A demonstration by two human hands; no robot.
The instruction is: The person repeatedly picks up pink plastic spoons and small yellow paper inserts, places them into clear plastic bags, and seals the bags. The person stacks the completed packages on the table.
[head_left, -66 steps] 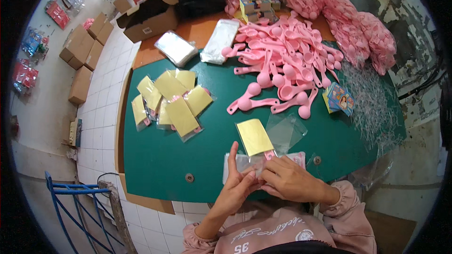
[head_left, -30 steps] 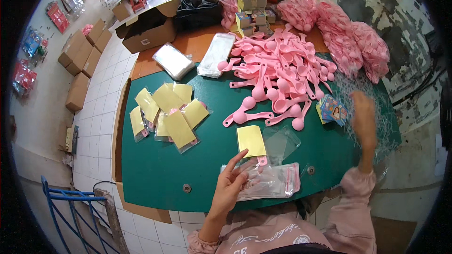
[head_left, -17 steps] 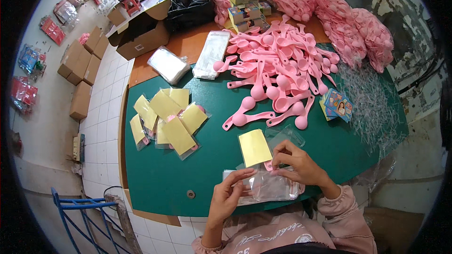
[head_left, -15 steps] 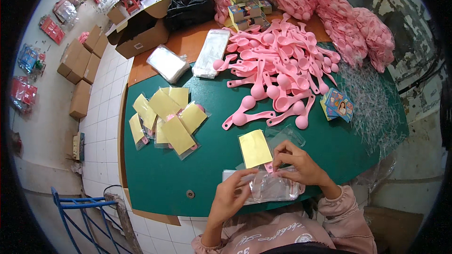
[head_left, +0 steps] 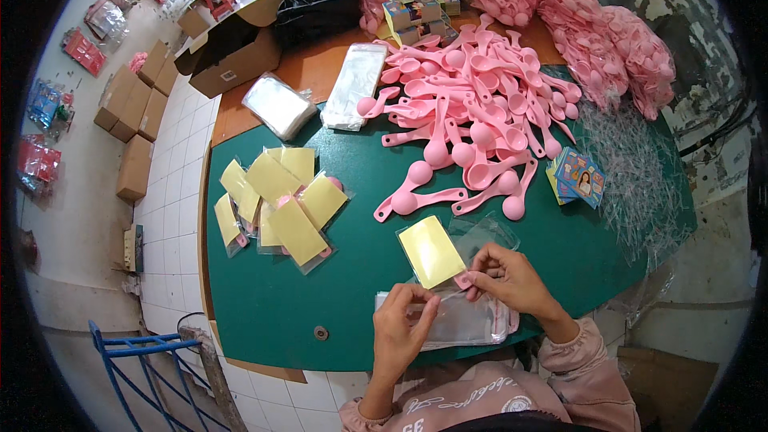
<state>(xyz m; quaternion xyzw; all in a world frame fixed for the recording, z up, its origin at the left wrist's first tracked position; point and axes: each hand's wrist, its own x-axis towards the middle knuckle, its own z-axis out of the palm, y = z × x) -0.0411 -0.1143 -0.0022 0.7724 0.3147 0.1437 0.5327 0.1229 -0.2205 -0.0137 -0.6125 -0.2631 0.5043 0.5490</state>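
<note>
A clear plastic bag with a yellow card (head_left: 432, 250) in it lies before me, and a pink spoon handle (head_left: 463, 280) shows at its near end. My left hand (head_left: 400, 324) pinches the left end of the bag's near edge. On the right end, beside the spoon handle, my right hand (head_left: 512, 282) is closed in a pinch. The bag's edge stretches as a narrow strip between both hands. Beneath them rests a stack of clear plastic bags (head_left: 472, 326). Another loose clear bag (head_left: 490, 232) lies just beyond my right hand.
Several filled bags with yellow cards (head_left: 298, 228) lie on the green table (head_left: 264, 316) at left. A heap of pink measuring spoons (head_left: 480, 104) covers the far middle. Printed cards (head_left: 578, 178) and plastic scraps (head_left: 632, 184) lie right. Bag stacks (head_left: 278, 106) stand far left.
The bag's near edge, loose over the stack before, is now a narrow strip between my hands. The yellow card has tilted, and my left hand has moved slightly right.
</note>
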